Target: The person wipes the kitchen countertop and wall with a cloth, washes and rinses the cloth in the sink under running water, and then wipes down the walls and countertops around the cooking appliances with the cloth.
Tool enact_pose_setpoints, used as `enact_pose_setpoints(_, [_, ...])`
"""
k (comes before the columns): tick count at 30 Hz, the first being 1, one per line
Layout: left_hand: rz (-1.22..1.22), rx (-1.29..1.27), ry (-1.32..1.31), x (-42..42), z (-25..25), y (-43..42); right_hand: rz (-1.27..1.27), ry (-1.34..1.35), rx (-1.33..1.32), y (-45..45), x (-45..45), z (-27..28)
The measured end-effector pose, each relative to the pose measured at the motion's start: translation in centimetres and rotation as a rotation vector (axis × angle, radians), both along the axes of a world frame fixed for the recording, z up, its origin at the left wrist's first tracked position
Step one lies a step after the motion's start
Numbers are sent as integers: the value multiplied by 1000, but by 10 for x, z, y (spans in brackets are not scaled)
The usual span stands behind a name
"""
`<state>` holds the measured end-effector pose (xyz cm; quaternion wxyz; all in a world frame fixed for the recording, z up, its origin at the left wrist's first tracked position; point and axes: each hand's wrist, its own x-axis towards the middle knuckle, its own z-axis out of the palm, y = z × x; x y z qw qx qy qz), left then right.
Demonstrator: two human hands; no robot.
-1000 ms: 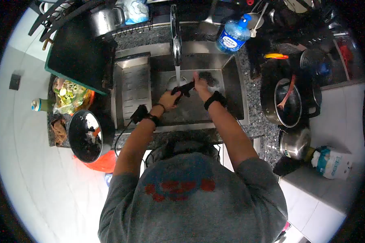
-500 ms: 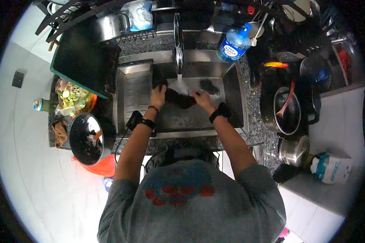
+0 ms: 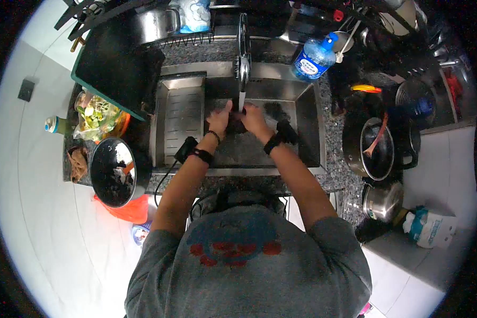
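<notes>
My left hand (image 3: 219, 118) and my right hand (image 3: 255, 121) are close together inside the steel sink (image 3: 217, 172), right under the running faucet (image 3: 243, 58). Both are closed on a dark cloth (image 3: 237, 126), bunched up between them and mostly hidden by the fingers. Water (image 3: 241, 100) runs down between the two hands. Just right of my right hand, a dark round patch (image 3: 274, 111), perhaps the drain, shows on the sink floor.
A slotted drainboard (image 3: 184, 119) fills the sink's left side. Left of it are a green board (image 3: 108, 85), bagged vegetables (image 3: 99, 119) and a dark pot (image 3: 113, 177). A blue soap bottle (image 3: 314, 59) stands behind; a pot (image 3: 377, 148) with a wooden spoon sits right.
My hands have come together under the stream. The dark cloth, earlier stretched between them, is now bunched up. The view has shifted slightly.
</notes>
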<state>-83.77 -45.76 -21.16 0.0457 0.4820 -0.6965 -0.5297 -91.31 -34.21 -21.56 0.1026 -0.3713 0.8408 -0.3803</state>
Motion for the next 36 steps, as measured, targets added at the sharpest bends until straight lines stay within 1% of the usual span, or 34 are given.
enact_pose_setpoints(1, [7, 3, -2, 2, 4, 4, 7, -2, 3, -1, 3, -3])
enact_pose_setpoints(3, [75, 1177, 575, 9, 19, 14, 37, 115, 81, -1, 15, -9])
enact_pose_setpoints(4, [90, 1181, 578, 13, 29, 17, 49, 111, 88, 2, 26, 3])
enact_pose_setpoints(6, [7, 1218, 496, 15, 44, 15, 41, 64, 44, 8, 49, 28])
enact_pose_setpoints(7, [21, 1216, 511, 15, 33, 10, 60, 68, 47, 14, 55, 30])
enact_pose_setpoints(9, [-61, 1358, 389, 14, -10, -5, 207, 204, -95, 28, 63, 33])
enact_pose_setpoints(10, [-62, 1365, 383, 15, -37, -12, 202, 200, -89, 31, 67, 36])
enact_pose_setpoints(11, [-246, 1343, 408, 17, -66, -19, 192, 93, -71, 37, 71, 41])
enact_pose_setpoints(12, [-426, 1306, 437, 19, -80, -25, 188, -13, -62, 37, 73, 45])
enact_pose_setpoints(13, [-415, 1300, 434, 22, -67, -19, 195, -20, -68, 35, 70, 49])
enact_pose_setpoints(15, [23, 1227, 152, 23, -42, 1, 28, -366, -132, 35, 46, 55])
enact_pose_setpoints(16, [-68, 1614, 216, 29, -41, -7, -68, -309, -185, 34, 30, 30])
enact_pose_setpoints(17, [-76, 1621, 216, 28, -20, -1, -74, -303, -180, 35, 12, -8])
enact_pose_setpoints(18, [-171, 1463, 155, 31, 19, 5, -107, -444, -140, 35, -5, -49])
enact_pose_setpoints(19, [-258, 1298, 97, 33, 40, 7, -136, -587, -103, 33, -12, -69])
enact_pose_setpoints(20, [-258, 1297, 97, 31, 38, 9, -135, -587, -104, 36, -2, -57])
enact_pose_setpoints(22, [-320, 1244, 83, 25, 26, 15, -83, -1208, -602, 40, 28, -22])
enact_pose_setpoints(23, [-320, 1247, 84, 25, 15, 19, -85, -1207, -600, 36, 29, -31])
enact_pose_setpoints(24, [-229, 1443, 228, 25, 2, 23, -108, -1382, -646, 32, 28, -48])
enact_pose_setpoints(25, [-131, 1630, 376, 25, -2, 27, -130, -1557, -695, 28, 30, -51])
enact_pose_setpoints(26, [-135, 1632, 371, 25, -5, 30, -135, -1555, -699, 29, 36, -53])
enact_pose_setpoints(28, [144, 2222, 571, 27, 1, 42, -133, -999, -882, 33, 58, -42])
enact_pose_setpoints(29, [143, 2227, 564, 29, 6, 54, -140, -997, -882, 27, 61, -47])
enact_pose_setpoints(30, [231, 2053, 766, 33, 27, 69, -112, -767, -806, 22, 63, -60])
enact_pose_setpoints(31, [314, 1865, 952, 35, 38, 78, -100, -654, -763, 23, 64, -53])
enact_pose_setpoints(32, [315, 1870, 943, 34, 34, 78, -94, -541, -721, 23, 64, -45])
enact_pose_setpoints(33, [435, 1800, 871, 31, 25, 77, -140, -1138, -1002, 23, 63, 3])
enact_pose_setpoints(34, [552, 1726, 797, 30, 18, 75, -184, -1749, -1256, 25, 63, 29])
enact_pose_setpoints(35, [551, 1728, 787, 30, 11, 73, -192, -1748, -1262, 28, 55, -5])
enact_pose_setpoints(36, [562, 1920, 788, 29, 4, 69, -165, -1539, -1220, 28, 40, -67])
